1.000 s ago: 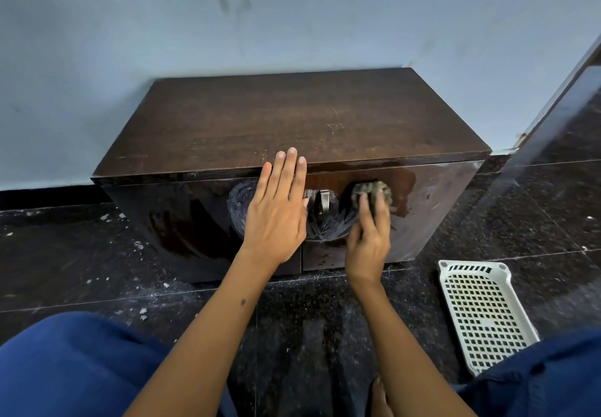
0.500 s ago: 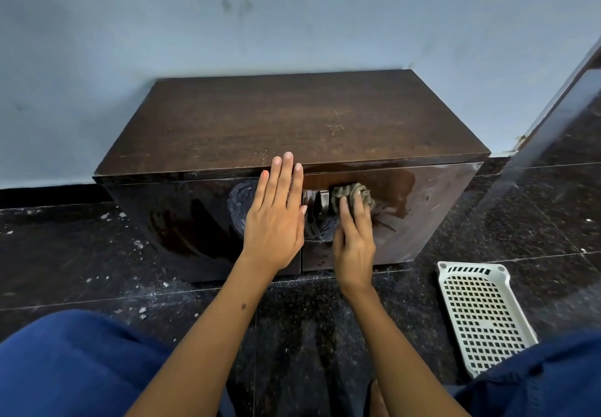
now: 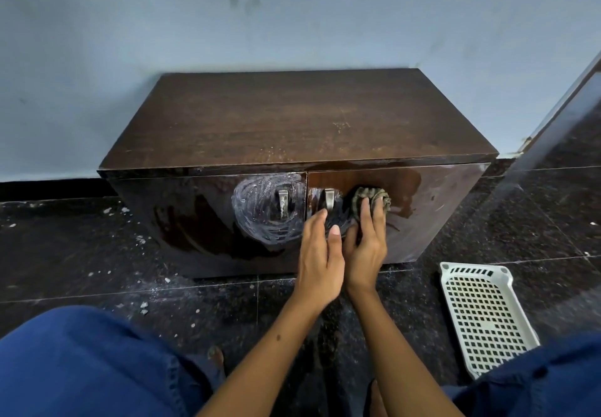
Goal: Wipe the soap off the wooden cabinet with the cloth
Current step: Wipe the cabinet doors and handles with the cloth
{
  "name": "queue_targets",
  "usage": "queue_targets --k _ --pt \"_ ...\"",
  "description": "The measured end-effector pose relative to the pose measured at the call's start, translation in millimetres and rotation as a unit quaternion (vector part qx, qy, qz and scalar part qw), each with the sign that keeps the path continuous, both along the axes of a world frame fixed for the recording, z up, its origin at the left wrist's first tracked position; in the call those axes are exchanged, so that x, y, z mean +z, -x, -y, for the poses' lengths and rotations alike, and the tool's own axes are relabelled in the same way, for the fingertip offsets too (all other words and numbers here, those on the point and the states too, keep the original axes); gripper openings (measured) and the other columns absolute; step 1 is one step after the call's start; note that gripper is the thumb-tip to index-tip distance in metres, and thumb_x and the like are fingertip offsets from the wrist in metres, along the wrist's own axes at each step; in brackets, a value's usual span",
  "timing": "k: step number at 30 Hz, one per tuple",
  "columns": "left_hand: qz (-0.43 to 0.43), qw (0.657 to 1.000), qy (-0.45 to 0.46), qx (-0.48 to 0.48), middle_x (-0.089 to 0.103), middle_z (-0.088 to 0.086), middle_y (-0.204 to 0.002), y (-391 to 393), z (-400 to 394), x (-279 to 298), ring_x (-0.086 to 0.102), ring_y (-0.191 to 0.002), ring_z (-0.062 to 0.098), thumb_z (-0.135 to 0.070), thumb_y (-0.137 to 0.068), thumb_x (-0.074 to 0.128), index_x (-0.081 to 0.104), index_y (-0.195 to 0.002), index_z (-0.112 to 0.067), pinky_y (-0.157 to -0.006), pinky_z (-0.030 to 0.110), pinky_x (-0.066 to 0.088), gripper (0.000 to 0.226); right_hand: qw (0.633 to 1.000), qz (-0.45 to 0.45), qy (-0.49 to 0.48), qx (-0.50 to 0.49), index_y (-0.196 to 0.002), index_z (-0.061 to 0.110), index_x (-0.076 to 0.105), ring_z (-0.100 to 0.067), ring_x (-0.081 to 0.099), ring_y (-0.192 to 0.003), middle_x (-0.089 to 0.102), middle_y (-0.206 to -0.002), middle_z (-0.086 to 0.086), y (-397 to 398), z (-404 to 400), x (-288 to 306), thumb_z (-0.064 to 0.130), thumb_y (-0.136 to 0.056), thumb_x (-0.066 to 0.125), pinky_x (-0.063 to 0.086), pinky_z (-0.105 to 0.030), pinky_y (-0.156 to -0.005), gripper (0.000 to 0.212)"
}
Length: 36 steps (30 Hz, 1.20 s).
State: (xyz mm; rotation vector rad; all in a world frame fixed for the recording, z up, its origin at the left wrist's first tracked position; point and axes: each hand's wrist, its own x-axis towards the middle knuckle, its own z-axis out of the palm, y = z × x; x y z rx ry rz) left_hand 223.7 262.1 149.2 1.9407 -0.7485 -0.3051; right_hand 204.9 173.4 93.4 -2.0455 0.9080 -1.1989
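Two doors on the wooden cabinet [image 3: 292, 117] faced the person, each w/ a metal handle. Soap swirl [image 3: 260, 212] sat thick and white around the left door handle [image 3: 283, 203]; thinner streaks ran below the right door handle [image 3: 329, 203]. Right hand [image 3: 364, 244] pressed the striped cloth [image 3: 370, 200] flat against the right door, just beside that handle, fingers fairly straight over the wad, thumb tucked at its lower edge. Left hand [image 3: 320, 254] hovered close alongside w/ fingers loosely curled, nothing visibly in it; whether its fingertips touched the door can't be told.

To do this step well, imo: keep the cloth bunched but broad-faced, sweep in overlapping passes from the right door leftward, work around both handles rather than over them, and refold to a fresh face once it loads up, else soap just smears. The left door's swirl looked like the bulk of what's left.

Hard to make out: wet sheen vs. thin soap film on the glossy front, esp. far right. Cloth's underside hidden by the fingers. White plastic basket [image 3: 481, 319] lay on the dark floor at right, its near corner cut off by blue clothing.
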Motion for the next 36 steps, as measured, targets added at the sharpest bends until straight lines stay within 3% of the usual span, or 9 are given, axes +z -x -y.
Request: queue_targets --k 3,7,12,17,19,23,28,32,36 --pt "0.003 1.0 -0.008 -0.005 0.026 0.0 -0.152 -5.0 3.9 0.5 0.024 -0.139 0.009 -0.027 -0.102 0.028 0.025 -0.147 -0.012 -0.106 0.011 0.015 0.048 0.997 -0.03 0.027 0.06 -0.142 0.009 0.039 -0.028 0.022 -0.142 0.022 -0.15 0.0 2.8 -4.2 -7.0 0.003 -0.092 0.05 0.02 -0.031 -0.114 0.051" --pt "-0.002 0.999 -0.03 -0.027 0.02 -0.001 -0.155 -9.6 7.1 -3.9 0.017 -0.142 0.009 -0.028 -0.102 0.026 0.02 -0.149 -0.013 -0.104 0.008 0.009 0.05 0.999 -0.008 -0.03 0.008 -0.14 0.004 0.042 -0.029 0.026 -0.141 0.026 -0.148 -0.002 7.1 -0.7 -15.6 -0.003 -0.092 0.051 0.03 -0.047 -0.112 0.049" --pt "-0.01 0.999 -0.019 -0.029 0.018 -0.001 -0.155 -11.9 10.5 -10.1 0.019 -0.137 0.002 -0.025 -0.102 0.028 0.021 -0.149 -0.011 -0.099 0.0 0.008 0.049 0.998 -0.028 -0.001 0.054 -0.144 0.013 0.034 -0.022 0.016 -0.144 0.02 -0.151 0.003 1.4 -1.6 -9.0 0.001 -0.094 0.051 0.017 -0.027 -0.115 0.054" --pt "-0.014 0.999 -0.009 -0.034 0.018 -0.003 -0.155 -12.2 10.7 -9.0 0.018 -0.131 -0.004 -0.025 -0.102 0.028 0.02 -0.149 -0.01 -0.095 -0.003 0.009 0.049 0.997 -0.009 -0.071 -0.012 -0.14 0.004 0.041 -0.028 0.026 -0.141 0.027 -0.151 -0.007 2.5 -0.5 -19.5 -0.003 -0.093 0.051 0.031 -0.046 -0.112 0.049" --pt "-0.011 0.999 -0.007 -0.034 0.02 0.0 -0.154 -13.5 12.0 -10.5 0.022 -0.138 0.005 -0.023 -0.102 0.029 0.022 -0.148 -0.007 -0.095 -0.005 0.009 0.049 0.995 0.029 -0.087 -0.047 -0.139 0.0 0.043 -0.028 0.027 -0.14 0.028 -0.151 -0.012 -4.7 -0.3 -4.8 -0.001 -0.094 0.049 0.03 -0.042 -0.112 0.046" --pt "-0.011 0.999 -0.008 -0.037 0.023 0.001 -0.152 -16.3 10.4 -11.9 0.025 -0.136 0.006 -0.022 -0.102 0.03 0.027 -0.146 -0.004 -0.093 -0.009 0.009 0.047 0.996 -0.039 0.028 0.072 -0.144 0.01 0.034 -0.024 0.017 -0.142 0.019 -0.152 0.0 -9.5 -9.5 0.4 0.024 -0.098 0.042 0.014 -0.023 -0.115 0.049" --pt "-0.024 0.998 0.001 -0.061 0.025 0.0 -0.151 -22.1 9.0 -10.3 0.025 -0.139 0.01 -0.022 -0.102 0.029 0.027 -0.146 -0.005 -0.111 0.015 0.018 0.047 0.997 -0.061 0.003 0.038 -0.14 0.006 0.043 -0.028 0.02 -0.142 0.021 -0.148 0.004 3.1 -3.5 -12.3 0.004 -0.094 0.053 0.026 -0.039 -0.114 0.047" --pt "-0.03 0.997 -0.007 -0.067 0.025 -0.001 -0.151 -23.0 8.3 -9.5 0.025 -0.138 0.008 -0.022 -0.102 0.029 0.027 -0.146 -0.005 -0.105 0.008 0.015 0.047 0.998 -0.032 0.014 0.048 -0.142 0.008 0.04 -0.024 0.015 -0.142 0.019 -0.15 0.004 -8.1 -6.7 4.6 0.015 -0.095 0.045 0.015 -0.025 -0.115 0.048" --pt "-0.033 0.997 -0.006 -0.072 0.025 -0.002 -0.15 -23.5 7.5 -8.0 0.024 -0.13 -0.002 -0.023 -0.103 0.028 0.027 -0.146 -0.006 -0.103 0.007 0.015 0.047 0.989 -0.101 0.087 0.071 -0.14 0.005 0.042 -0.03 0.019 -0.139 0.022 -0.149 0.0 0.7 -7.2 -19.1 0.011 -0.092 0.055 0.02 -0.039 -0.111 0.051"
